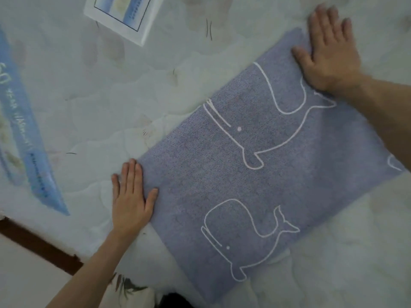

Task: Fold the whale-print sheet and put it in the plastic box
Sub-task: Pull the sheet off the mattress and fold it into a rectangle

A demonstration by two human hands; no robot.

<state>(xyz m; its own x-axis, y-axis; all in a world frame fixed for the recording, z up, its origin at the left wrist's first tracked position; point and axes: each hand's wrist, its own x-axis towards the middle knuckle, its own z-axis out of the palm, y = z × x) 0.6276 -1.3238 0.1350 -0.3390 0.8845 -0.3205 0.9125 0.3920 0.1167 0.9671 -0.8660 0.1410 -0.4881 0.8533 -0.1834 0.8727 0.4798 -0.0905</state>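
A white quilted mattress [115, 103] with faint stitched swirls fills the view; a dark wooden bed frame [37, 243] shows at the near left. The whale-print sheet [255, 174], a woven grey-blue fabric with white outlined whales, lies folded into a flat rectangle at right of centre. The left hand [131, 196] rests flat at its left edge, fingers straight and together. The right hand [329, 52] presses its far corner, fingers straight and slightly spread. A blue-and-white printed label [124, 14] lies far left; a glossy blue banner [24, 134] runs along the left.
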